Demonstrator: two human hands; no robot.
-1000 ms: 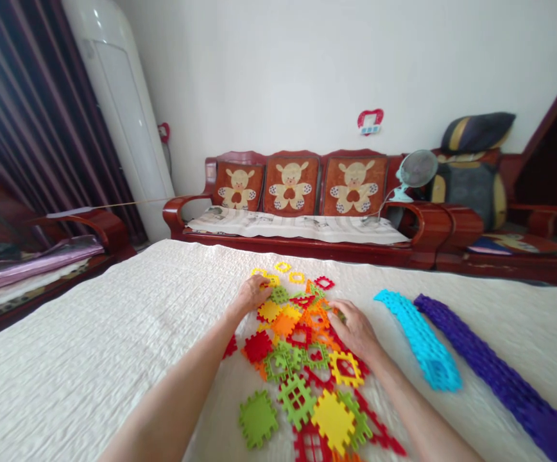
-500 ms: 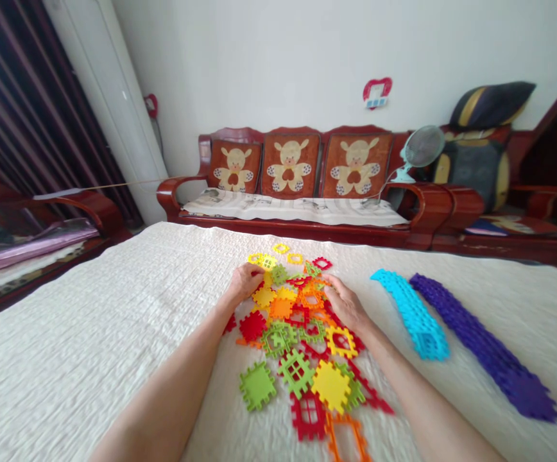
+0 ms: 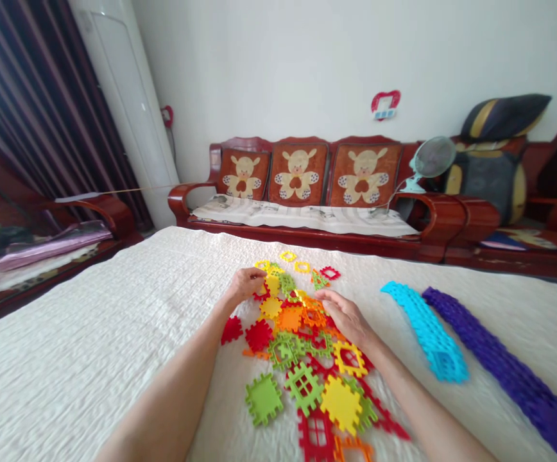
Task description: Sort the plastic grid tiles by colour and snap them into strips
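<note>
A loose pile of toothed plastic tiles in red, yellow, green and orange lies on the white quilted cover (image 3: 115, 308). At the pile's upper left is my left hand (image 3: 248, 282), fingers bent together beside yellow tiles (image 3: 272, 285); whether it grips one is hidden. My right hand (image 3: 348, 314) is over the right side, by an orange tile (image 3: 313, 314), its fingers apart and nothing clearly held. Nearer to me lie a green square (image 3: 264, 399), a yellow square (image 3: 341, 402) and a red window tile (image 3: 316, 433).
On the right, a light-blue row of stacked pieces (image 3: 427, 333) and a longer purple row (image 3: 500, 366) lie on the cover. Behind the table stands a wooden sofa (image 3: 302, 234) with bear cushions (image 3: 299, 173) and a small fan (image 3: 433, 157).
The view has shifted, so the scene sits lower and further right. My right hand's fingers are more spread, and a yellow piece now shows near its fingertips. The left hand stays at the pile's upper left.
</note>
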